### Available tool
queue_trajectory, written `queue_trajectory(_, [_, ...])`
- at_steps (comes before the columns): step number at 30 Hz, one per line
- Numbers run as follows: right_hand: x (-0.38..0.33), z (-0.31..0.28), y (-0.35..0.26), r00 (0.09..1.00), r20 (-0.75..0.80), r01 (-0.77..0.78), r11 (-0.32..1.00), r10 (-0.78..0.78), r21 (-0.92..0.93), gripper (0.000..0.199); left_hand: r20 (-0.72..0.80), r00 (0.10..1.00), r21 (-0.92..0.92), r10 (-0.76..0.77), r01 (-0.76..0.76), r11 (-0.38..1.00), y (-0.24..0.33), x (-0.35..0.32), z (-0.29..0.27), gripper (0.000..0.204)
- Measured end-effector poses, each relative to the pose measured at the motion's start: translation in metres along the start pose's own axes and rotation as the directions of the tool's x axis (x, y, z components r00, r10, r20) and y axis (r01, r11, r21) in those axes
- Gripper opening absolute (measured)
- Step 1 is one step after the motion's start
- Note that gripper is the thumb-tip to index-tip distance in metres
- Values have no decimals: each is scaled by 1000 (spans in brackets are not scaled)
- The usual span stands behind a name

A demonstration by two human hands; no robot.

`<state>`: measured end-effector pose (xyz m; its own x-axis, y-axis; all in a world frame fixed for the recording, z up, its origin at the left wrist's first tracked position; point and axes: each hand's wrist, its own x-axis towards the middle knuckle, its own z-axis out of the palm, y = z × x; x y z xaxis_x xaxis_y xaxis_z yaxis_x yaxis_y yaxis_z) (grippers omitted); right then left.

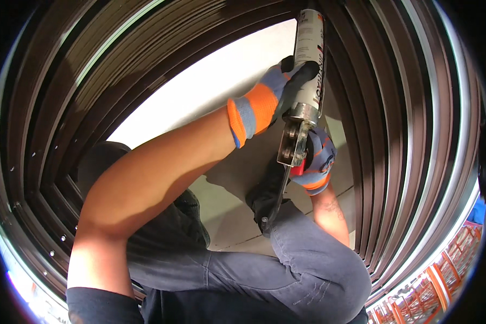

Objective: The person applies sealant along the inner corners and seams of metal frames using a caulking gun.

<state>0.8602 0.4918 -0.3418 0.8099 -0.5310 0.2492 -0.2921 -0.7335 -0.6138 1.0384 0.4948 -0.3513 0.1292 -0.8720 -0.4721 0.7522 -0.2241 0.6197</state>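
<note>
A caulking gun (292,144) with a white sealant cartridge (310,39) in it points away from me. Its nozzle end reaches the far corner of the brown frames, and the tip cannot be made out. My left hand (286,89), in an orange, grey and black work glove, wraps round the lower part of the cartridge. Just below, my right hand (319,156), gloved alike, grips the gun at its red-and-metal handle. Its fingers are partly hidden behind the gun. The thin plunger rod (281,195) runs back toward my knee.
Nested brown metal frames (380,135) curve around me on both sides. A bright white surface (200,75) lies beyond my left arm. I sit with bent legs in grey trousers (318,254) above a pale floor (227,232). Orange racks (437,286) stand outside at the lower right.
</note>
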Motion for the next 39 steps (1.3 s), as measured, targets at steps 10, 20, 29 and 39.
queue_trajectory(10, [-9,3,9,998,17,-62,998,62,15,35,13,1000,36,8,-8,999,1,2,-3,39])
queue_trajectory(20, [-12,2,-5,998,42,-47,998,48,-42,42,-5,998,15,-57,57,998,-6,0,-3,46])
queue_trajectory(29, [-23,-7,1,992,41,-123,992,122,33,45,-13,999,-21,-35,34,999,-5,-8,11,42])
queue_trajectory(39, [-23,-4,-3,998,-11,-65,998,65,-12,49,20,997,-16,-80,80,997,-14,-10,2,35])
